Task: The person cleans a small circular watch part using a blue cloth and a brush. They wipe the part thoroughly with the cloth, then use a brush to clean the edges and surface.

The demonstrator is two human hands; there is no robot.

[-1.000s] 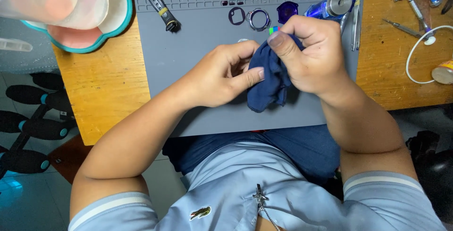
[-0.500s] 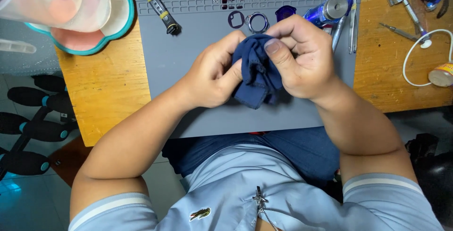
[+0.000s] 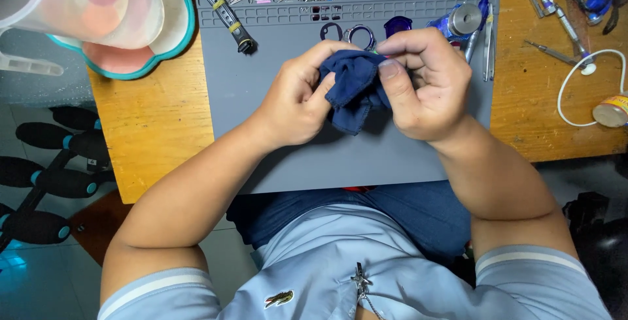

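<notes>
Hands: left hand (image 3: 297,101) and right hand (image 3: 425,81) are clamped together on a bunched dark blue cloth (image 3: 353,91)
Mat: the grey silicone work mat (image 3: 261,130) on the table is left bare beneath

The cloth (image 3: 353,91) is dark blue, soft and matt, creased into folds. The mat (image 3: 261,117) looks like grey matt rubber, smooth with moulded compartments. The table (image 3: 150,130) is orange wood with visible grain. The jug (image 3: 85,3) is translucent glossy plastic. The tweezers (image 3: 489,45) are shiny metal.
</notes>
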